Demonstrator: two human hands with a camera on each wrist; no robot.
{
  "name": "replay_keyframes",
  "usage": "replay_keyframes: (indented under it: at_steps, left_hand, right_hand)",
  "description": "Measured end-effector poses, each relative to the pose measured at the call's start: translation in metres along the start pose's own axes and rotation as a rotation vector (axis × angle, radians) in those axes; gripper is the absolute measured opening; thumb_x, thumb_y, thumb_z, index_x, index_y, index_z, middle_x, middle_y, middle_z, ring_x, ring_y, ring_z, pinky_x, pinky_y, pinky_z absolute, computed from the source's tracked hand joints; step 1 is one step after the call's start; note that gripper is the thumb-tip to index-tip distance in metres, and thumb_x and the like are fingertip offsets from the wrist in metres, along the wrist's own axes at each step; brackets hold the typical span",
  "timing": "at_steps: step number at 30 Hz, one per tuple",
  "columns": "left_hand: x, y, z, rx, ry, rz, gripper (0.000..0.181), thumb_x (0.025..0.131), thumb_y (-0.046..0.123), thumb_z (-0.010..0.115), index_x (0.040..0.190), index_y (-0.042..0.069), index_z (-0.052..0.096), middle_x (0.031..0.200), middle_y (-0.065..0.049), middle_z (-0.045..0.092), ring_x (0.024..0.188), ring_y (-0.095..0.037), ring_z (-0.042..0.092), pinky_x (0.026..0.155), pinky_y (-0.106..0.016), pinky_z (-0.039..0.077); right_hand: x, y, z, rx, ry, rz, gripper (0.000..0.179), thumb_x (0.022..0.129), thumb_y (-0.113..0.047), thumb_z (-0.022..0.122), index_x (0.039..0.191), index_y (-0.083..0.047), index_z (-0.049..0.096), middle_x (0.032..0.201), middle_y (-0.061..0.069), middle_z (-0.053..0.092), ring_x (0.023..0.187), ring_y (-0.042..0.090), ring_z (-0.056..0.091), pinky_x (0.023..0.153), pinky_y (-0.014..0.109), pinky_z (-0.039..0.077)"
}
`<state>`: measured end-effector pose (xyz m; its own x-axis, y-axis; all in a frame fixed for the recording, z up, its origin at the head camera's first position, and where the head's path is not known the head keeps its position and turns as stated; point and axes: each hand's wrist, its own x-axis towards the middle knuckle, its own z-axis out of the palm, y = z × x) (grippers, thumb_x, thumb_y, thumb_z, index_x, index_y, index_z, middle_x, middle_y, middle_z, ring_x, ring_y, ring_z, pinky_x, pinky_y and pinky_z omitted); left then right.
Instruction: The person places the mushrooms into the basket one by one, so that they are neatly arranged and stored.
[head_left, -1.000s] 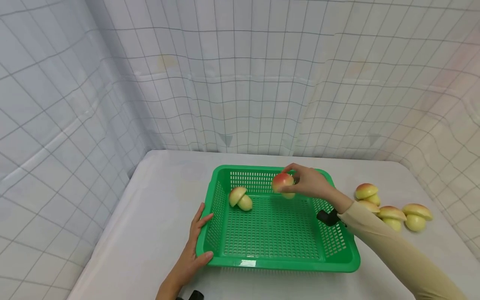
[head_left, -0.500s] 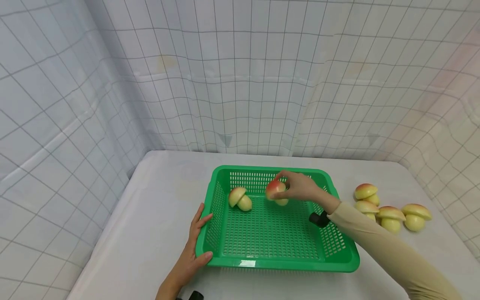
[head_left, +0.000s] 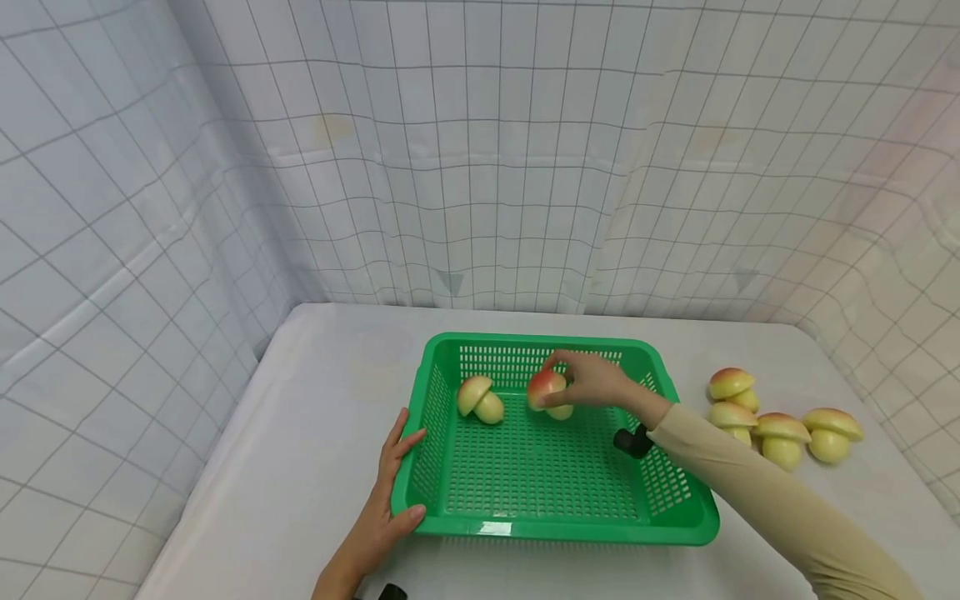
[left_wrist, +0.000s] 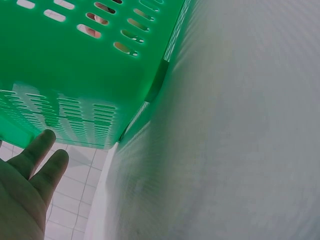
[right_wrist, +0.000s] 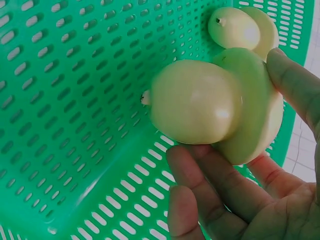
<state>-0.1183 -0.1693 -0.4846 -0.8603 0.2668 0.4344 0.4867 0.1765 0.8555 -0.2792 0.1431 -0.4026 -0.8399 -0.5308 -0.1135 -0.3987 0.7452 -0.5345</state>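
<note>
My right hand (head_left: 596, 385) grips a toy mushroom (head_left: 543, 388) by its red-and-yellow cap, inside the green plastic basket (head_left: 558, 529). In the right wrist view, the thumb and fingers hold the mushroom's cap (right_wrist: 252, 107), and its pale stem points away from the palm. Another mushroom (head_left: 477, 397) lies on its side at the basket's back left. My left hand (head_left: 382, 496) rests on the basket's near left corner, thumb on the front rim and fingers spread along the left side. Seen from the left wrist, the fingers (left_wrist: 50, 172) are extended beside the perforated wall.
Several more mushrooms (head_left: 782, 437) stand in a group on the white table (head_left: 330, 400), right of the basket. White cloth with a dark grid (head_left: 525, 192) walls off the back and sides.
My right hand has moved left and slightly down toward the basket's floor, carrying the mushroom. The left hand and the basket have stayed in place.
</note>
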Motion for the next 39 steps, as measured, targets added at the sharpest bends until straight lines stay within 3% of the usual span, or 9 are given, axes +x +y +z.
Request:
replay_keyframes:
  at_steps: [15,19,22,25,28,39]
  left_hand:
    - [0.000,0.003,-0.001,-0.002,-0.002,0.029,0.076,0.081,0.011,0.056,0.149,0.005,0.023,0.158,-0.009,-0.004,0.142,-0.028,-0.003,0.091,-0.073,0.008]
    - [0.000,0.003,-0.001,-0.002,0.000,0.029,0.076,0.080,0.011,0.056,0.148,0.004,0.023,0.158,-0.010,-0.004,0.142,-0.029,-0.003,0.092,-0.072,0.009]
    - [-0.001,0.002,0.000,-0.001,0.000,0.028,0.075,0.080,0.011,0.056,0.148,0.003,0.023,0.158,-0.011,-0.004,0.142,-0.029,-0.002,0.099,-0.063,0.011]
    - [-0.002,0.002,0.000,-0.007,0.000,0.028,0.075,0.081,0.011,0.055,0.148,0.002,0.023,0.157,-0.011,-0.005,0.142,-0.029,-0.002,0.105,-0.040,0.013]
    - [-0.002,0.002,0.000,-0.014,-0.001,0.033,0.075,0.081,0.011,0.055,0.148,0.002,0.023,0.157,-0.012,-0.005,0.142,-0.029,-0.003,0.103,-0.021,0.012]
    - [-0.002,0.001,0.000,-0.003,-0.001,0.034,0.075,0.081,0.011,0.055,0.148,0.003,0.023,0.158,-0.010,-0.005,0.142,-0.030,-0.002,0.104,-0.028,0.012]
  right_hand:
    - [0.000,-0.004,0.005,0.034,-0.017,-0.010,0.055,0.079,-0.043,0.074,0.121,-0.013,0.057,0.098,0.001,0.063,0.077,0.015,0.058,0.062,0.034,0.044]
    - [0.003,-0.002,0.007,0.024,-0.022,-0.009,0.057,0.079,-0.045,0.074,0.122,-0.013,0.057,0.101,0.001,0.063,0.083,0.017,0.059,0.064,0.034,0.045]
    - [0.004,-0.001,0.009,0.027,-0.027,0.004,0.057,0.079,-0.046,0.073,0.123,-0.014,0.057,0.103,0.002,0.063,0.087,0.018,0.060,0.066,0.035,0.045]
    - [0.005,-0.001,0.010,0.041,-0.034,0.016,0.056,0.079,-0.045,0.074,0.123,-0.014,0.057,0.099,0.001,0.064,0.084,0.017,0.060,0.065,0.035,0.045]
    - [0.006,-0.001,0.010,0.052,-0.038,0.011,0.056,0.079,-0.043,0.074,0.123,-0.013,0.056,0.095,0.000,0.064,0.079,0.015,0.060,0.064,0.034,0.045]
    - [0.007,0.000,0.013,0.079,-0.035,0.013,0.058,0.081,-0.043,0.072,0.126,-0.010,0.055,0.091,0.000,0.064,0.073,0.013,0.057,0.061,0.034,0.044]
